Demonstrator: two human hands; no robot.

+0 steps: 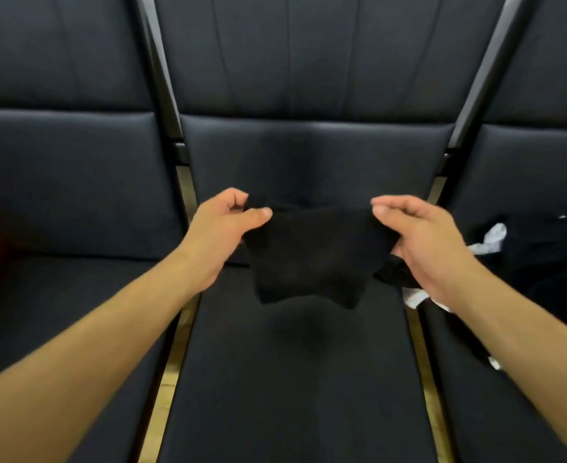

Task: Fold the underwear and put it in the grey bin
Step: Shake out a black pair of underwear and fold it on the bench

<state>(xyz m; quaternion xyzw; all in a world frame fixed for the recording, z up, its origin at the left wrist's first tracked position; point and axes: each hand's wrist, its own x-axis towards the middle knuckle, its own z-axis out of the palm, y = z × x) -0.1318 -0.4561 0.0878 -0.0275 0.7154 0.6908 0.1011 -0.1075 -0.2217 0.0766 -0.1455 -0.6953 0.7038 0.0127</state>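
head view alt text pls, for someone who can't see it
Two bare hands hold a black pair of underwear stretched in the air above a dark padded chair seat, the left hand and right hand each pinching an upper corner. More dark and white clothes lie on the seat to the right; no grey bin is in view.

The right hand [422, 242] covers part of the black underwear [312, 255] and its own fingers. Dark clothes [549, 259] (with white scraps) on the right seat blur together, cut by the right edge. Both forearms leave the bottom edge.
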